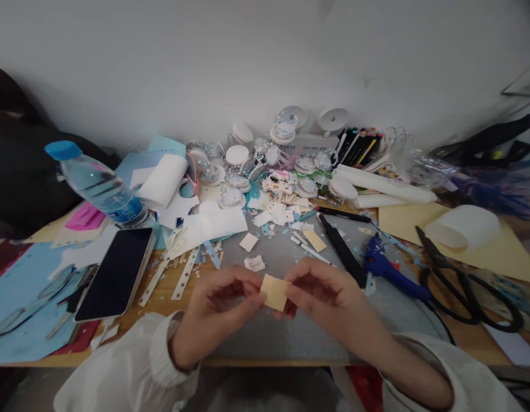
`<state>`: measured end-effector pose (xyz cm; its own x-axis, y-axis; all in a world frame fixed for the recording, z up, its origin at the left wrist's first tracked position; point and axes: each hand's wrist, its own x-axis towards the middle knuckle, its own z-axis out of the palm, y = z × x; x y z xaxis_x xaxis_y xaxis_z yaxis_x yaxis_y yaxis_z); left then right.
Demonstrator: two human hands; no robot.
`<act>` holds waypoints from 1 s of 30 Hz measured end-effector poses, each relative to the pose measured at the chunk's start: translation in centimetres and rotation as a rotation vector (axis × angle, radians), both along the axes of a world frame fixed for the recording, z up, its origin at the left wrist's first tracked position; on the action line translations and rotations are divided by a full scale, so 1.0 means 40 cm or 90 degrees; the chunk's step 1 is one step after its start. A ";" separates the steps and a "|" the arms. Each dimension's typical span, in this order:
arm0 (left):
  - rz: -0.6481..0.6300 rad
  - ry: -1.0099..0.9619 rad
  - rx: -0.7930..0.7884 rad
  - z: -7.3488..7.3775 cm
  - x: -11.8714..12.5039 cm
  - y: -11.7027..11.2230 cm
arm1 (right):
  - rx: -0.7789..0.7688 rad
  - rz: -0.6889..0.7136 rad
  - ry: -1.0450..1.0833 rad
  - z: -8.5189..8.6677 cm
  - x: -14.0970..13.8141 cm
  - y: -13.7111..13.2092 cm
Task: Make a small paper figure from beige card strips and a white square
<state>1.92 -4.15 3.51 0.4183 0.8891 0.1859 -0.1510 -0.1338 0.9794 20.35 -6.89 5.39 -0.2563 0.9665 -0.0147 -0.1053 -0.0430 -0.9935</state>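
Note:
Between my two hands is a small square of pale yellow paper point(275, 292), held above the grey cutting mat point(248, 343). My left hand point(226, 309) pinches its left edge between thumb and fingertips. On the opposite edge, my right hand point(325, 297) pinches it the same way. Just beyond the hands lie a small cream paper piece point(248, 242) and a white cut-out scrap point(254, 263). A yellow paper strip point(315, 240) rests further right on the mat.
A blue glue gun point(394, 272) and large black scissors point(462, 280) lie at right. On the left are a phone point(115, 273), a water bottle point(99, 183) and glasses point(37, 297). Paper scraps point(277, 197), markers point(359, 149) and white round pieces point(237, 154) crowd the back.

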 end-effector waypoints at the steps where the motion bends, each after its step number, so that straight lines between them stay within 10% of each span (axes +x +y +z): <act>1: 0.008 0.023 0.024 -0.005 -0.002 0.003 | 0.016 -0.012 -0.027 -0.008 0.002 0.000; 7: 0.084 0.261 0.281 -0.051 -0.021 0.023 | 0.370 -0.161 -0.425 -0.087 0.061 0.014; 11: 0.032 0.371 0.387 -0.091 -0.025 -0.015 | 0.480 -0.102 -0.622 -0.166 0.090 -0.013; 24: 0.030 0.569 0.384 -0.176 0.038 -0.092 | -0.024 -0.109 -0.479 -0.258 0.023 -0.082; 30: -0.020 0.589 0.387 -0.174 0.040 -0.081 | -0.042 -0.095 -0.444 -0.276 0.039 -0.094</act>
